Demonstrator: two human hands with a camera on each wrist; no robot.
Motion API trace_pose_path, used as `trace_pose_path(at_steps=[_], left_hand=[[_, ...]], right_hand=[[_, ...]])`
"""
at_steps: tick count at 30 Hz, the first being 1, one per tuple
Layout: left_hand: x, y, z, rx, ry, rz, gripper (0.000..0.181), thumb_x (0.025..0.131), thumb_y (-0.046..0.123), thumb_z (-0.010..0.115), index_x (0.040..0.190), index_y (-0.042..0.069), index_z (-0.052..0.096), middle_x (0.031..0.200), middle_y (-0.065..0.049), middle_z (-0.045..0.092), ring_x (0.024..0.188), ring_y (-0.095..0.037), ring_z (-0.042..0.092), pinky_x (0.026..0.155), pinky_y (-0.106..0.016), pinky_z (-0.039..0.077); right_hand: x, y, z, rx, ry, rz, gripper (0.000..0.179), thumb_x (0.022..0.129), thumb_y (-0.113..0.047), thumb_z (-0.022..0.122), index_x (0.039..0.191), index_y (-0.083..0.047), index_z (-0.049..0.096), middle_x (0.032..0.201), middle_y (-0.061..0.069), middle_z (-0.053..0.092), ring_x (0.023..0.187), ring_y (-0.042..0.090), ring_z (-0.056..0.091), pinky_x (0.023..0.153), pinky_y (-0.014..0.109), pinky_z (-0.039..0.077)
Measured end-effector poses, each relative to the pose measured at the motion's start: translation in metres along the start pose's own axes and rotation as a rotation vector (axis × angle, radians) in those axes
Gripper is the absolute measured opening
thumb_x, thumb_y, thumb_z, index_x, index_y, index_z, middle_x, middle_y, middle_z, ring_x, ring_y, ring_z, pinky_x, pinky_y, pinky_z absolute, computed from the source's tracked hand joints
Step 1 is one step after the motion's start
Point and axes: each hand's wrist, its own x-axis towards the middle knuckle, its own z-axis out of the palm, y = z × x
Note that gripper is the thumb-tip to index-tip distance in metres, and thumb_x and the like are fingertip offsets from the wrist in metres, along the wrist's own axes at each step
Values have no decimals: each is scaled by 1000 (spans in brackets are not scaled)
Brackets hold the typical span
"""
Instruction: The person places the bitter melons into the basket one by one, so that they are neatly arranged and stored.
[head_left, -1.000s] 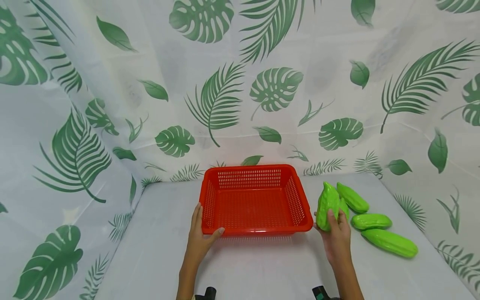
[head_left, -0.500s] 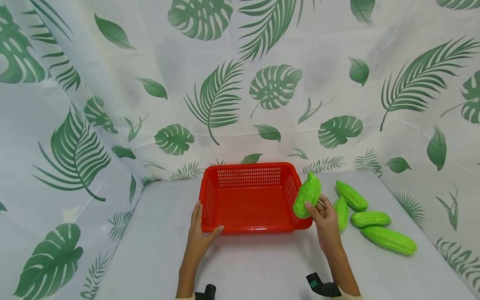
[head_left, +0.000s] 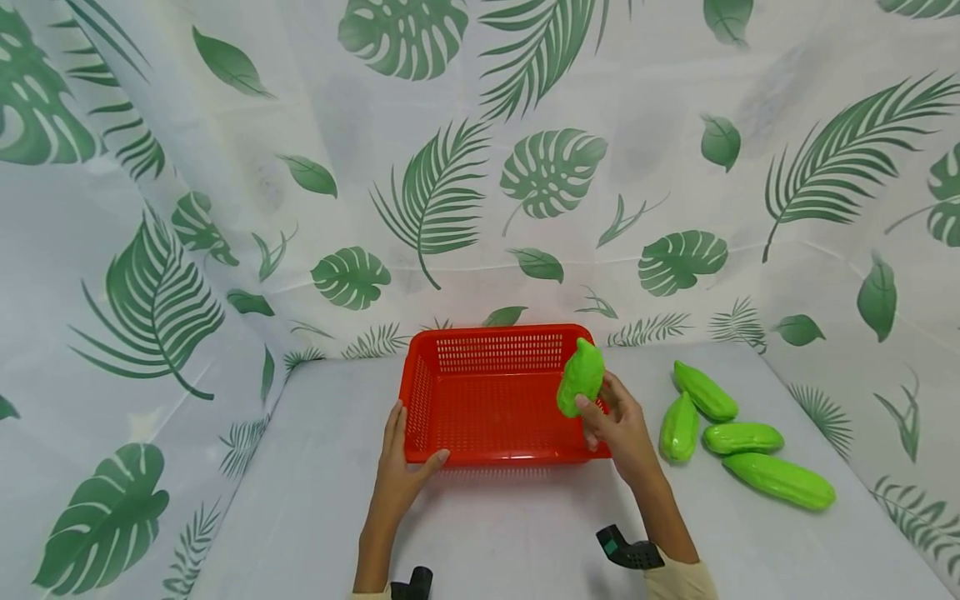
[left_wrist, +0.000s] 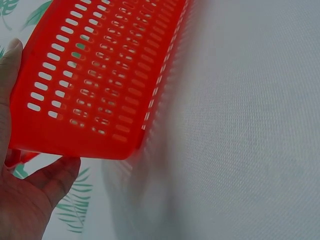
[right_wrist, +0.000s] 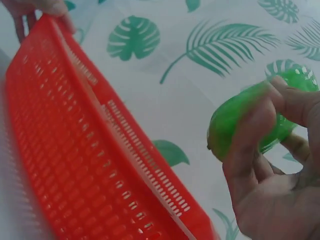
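In the head view my right hand [head_left: 621,429] holds a glossy bright-green bitter melon [head_left: 581,379] with a bumpy, ridged skin, pointed end up. The melon is above the right side of a red plastic basket [head_left: 510,457]. From the right wrist view, thumb and fingers pinch the bitter melon [right_wrist: 230,117] above the basket's rim. My left hand [head_left: 400,475] grips the basket's near-left corner, fingers along the left side and thumb at the front rim. In the left wrist view the thumb lies against the slotted basket [left_wrist: 90,75].
Several more green melons [head_left: 780,481] lie on the white tabletop [head_left: 525,542] right of the basket, one of them [head_left: 679,429] close to my right forearm. A leaf-printed cloth [head_left: 465,192] rises behind the table and along both sides.
My right hand has carried the bitter melon leftward from beside the other melons to above the basket's right side. The left hand has stayed at the basket's corner, and the basket has not moved.
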Motion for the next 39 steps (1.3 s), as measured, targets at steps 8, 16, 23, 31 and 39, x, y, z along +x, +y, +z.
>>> trace_pose_path(at_steps=[8, 16, 23, 31, 39], left_hand=[[1, -3, 1, -10, 5, 7, 108, 75, 58, 75, 158, 22, 15, 164, 8, 12, 149, -27, 23, 107, -52, 38], [4, -1, 0, -8, 9, 14, 107, 76, 57, 75, 158, 21, 15, 164, 9, 12, 150, -26, 22, 108, -53, 37], [2, -3, 2, -20, 12, 4, 106, 77, 54, 75, 158, 20, 16, 164, 8, 12, 150, -27, 22, 109, -54, 36], [1, -5, 6, -35, 8, -3, 107, 76, 58, 74, 158, 18, 17, 164, 5, 13, 149, -29, 23, 107, -55, 40], [1, -3, 4, -39, 17, 2, 106, 77, 57, 74, 157, 16, 18, 164, 4, 14, 149, -30, 23, 107, -56, 39]], right_hand=[[13, 1, 5, 168, -197, 24, 63, 94, -5, 60, 149, -22, 34, 137, 1, 50, 110, 14, 66, 84, 33, 58], [40, -1, 18, 269, -368, 117, 38, 102, -15, 49, 140, -12, 47, 139, 5, 42, 122, 19, 53, 93, 42, 55], [74, 3, 36, 9, -438, 229, 37, 98, -23, 59, 129, -3, 54, 126, 11, 52, 107, 23, 57, 91, 47, 55], [98, 11, 61, -305, -519, 267, 20, 93, -21, 66, 105, -6, 63, 107, 10, 59, 91, 21, 58, 83, 48, 56], [116, 19, 87, -334, -545, 357, 13, 89, -13, 67, 96, -5, 59, 99, 9, 61, 83, 20, 60, 86, 51, 54]])
